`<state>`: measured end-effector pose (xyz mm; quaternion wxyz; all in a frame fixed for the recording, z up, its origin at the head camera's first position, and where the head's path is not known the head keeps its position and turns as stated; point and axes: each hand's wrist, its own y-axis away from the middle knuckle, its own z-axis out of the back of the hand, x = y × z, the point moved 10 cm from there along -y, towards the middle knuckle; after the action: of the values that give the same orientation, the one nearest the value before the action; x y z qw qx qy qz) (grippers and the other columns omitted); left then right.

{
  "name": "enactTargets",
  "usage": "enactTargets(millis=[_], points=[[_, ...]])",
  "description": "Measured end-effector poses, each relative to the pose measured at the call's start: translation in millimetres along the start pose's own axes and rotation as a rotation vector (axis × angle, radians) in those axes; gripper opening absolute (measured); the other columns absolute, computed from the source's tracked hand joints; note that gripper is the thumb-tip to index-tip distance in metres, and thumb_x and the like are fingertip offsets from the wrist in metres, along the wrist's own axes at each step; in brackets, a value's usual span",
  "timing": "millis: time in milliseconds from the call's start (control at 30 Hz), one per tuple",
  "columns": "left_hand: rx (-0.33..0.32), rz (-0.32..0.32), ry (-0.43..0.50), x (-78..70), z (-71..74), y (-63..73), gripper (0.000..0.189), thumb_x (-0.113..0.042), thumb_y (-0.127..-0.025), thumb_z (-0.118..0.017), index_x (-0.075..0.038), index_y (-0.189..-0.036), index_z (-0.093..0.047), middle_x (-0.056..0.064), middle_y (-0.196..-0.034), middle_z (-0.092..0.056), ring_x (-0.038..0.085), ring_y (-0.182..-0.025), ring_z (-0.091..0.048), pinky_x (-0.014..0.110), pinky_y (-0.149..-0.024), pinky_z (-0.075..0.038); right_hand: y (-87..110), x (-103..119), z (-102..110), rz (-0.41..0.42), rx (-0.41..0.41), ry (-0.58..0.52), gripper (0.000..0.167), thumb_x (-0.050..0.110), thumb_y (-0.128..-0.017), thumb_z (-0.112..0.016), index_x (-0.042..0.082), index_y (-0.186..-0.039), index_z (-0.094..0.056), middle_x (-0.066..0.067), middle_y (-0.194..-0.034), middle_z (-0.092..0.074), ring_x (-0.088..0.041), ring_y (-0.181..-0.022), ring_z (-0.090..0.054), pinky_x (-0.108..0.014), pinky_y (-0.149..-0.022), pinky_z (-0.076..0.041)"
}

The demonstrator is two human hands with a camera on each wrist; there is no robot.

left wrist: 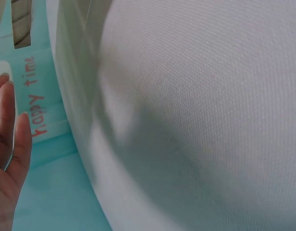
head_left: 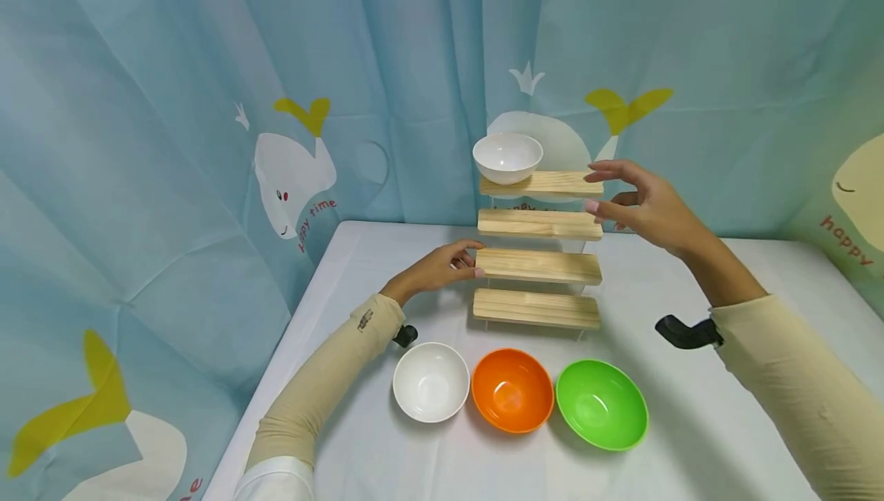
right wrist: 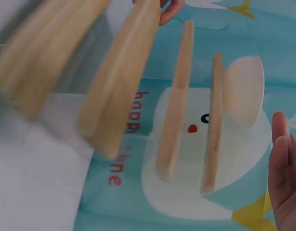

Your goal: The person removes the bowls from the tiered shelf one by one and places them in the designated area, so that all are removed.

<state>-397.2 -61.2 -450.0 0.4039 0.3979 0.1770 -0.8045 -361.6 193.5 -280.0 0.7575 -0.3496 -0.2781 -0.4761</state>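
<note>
A stepped display stand with several pale wooden boards (head_left: 537,265) stands on the table, a white bowl (head_left: 507,157) at the left of its top board. My left hand (head_left: 438,267) grips the left end of a lower board, its thumb and fingers around the board's edge; in the right wrist view some of its fingers (right wrist: 172,10) show at the board's far end. Thumb and fingers apart, my right hand (head_left: 645,206) is raised beside the right end of the top board and holds nothing.
In front of the stand a white bowl (head_left: 431,383), an orange bowl (head_left: 513,391) and a green bowl (head_left: 601,405) sit in a row on the white tablecloth (head_left: 691,424). A blue curtain (head_left: 414,64) with whale prints hangs behind and at the left.
</note>
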Motion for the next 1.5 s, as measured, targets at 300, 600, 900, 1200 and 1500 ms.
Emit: enactTargets(millis=[300, 600, 900, 1200, 1500], points=[[0.005, 0.015, 0.005, 3.0, -1.8, -2.0, 0.061, -0.041, -0.098, -0.066, -0.021, -0.151, -0.044, 0.003, -0.116, -0.063, 0.016, -0.106, -0.062, 0.032, -0.09, -0.052, -46.6, 5, -10, -0.054, 0.015, -0.009, 0.066, 0.038, -0.095, -0.069, 0.016, -0.151, -0.042, -0.013, -0.15, -0.046, -0.007, -0.079, -0.069, -0.026, -0.065, -0.055], [-0.007, 0.017, -0.018, 3.6, 1.8, -1.1, 0.06, -0.04, -0.098, -0.066, -0.02, -0.15, -0.044, 0.003, -0.116, -0.063, 0.015, -0.105, -0.062, 0.03, -0.088, -0.053, -82.5, 4, -27, -0.105, 0.097, -0.013, 0.079, 0.046, -0.093, -0.069, 0.015, -0.156, -0.033, -0.014, -0.157, -0.039, -0.015, -0.082, -0.068, -0.027, -0.068, -0.056], [0.008, 0.016, -0.002, 2.6, -0.4, -3.5, 0.06, -0.04, -0.099, -0.065, -0.019, -0.151, -0.044, 0.004, -0.116, -0.063, 0.017, -0.105, -0.062, 0.032, -0.089, -0.053, -105.8, -10, -41, -0.141, 0.169, -0.019, 0.085, 0.046, -0.093, -0.068, 0.017, -0.16, -0.024, -0.017, -0.159, -0.033, -0.011, -0.079, -0.067, -0.026, -0.067, -0.054], [0.01, 0.008, -0.009, 2.3, -3.0, -3.8, 0.061, -0.038, -0.099, -0.065, -0.016, -0.151, -0.043, 0.004, -0.115, -0.065, 0.015, -0.104, -0.063, 0.03, -0.089, -0.054, -112.0, -17, -54, -0.172, 0.198, -0.017, 0.092, 0.05, -0.092, -0.068, 0.018, -0.162, -0.019, -0.018, -0.159, -0.029, -0.012, -0.082, -0.065, -0.026, -0.07, -0.053], [0.009, 0.007, -0.008, 1.6, -3.3, -5.1, 0.06, -0.038, -0.099, -0.065, -0.017, -0.151, -0.043, 0.004, -0.114, -0.064, 0.015, -0.105, -0.063, 0.031, -0.09, -0.053, -121.6, -21, -62, -0.175, 0.196, -0.053, 0.102, 0.049, -0.089, -0.073, 0.017, -0.163, -0.011, -0.019, -0.154, -0.032, -0.011, -0.072, -0.063, -0.025, -0.058, -0.048]])
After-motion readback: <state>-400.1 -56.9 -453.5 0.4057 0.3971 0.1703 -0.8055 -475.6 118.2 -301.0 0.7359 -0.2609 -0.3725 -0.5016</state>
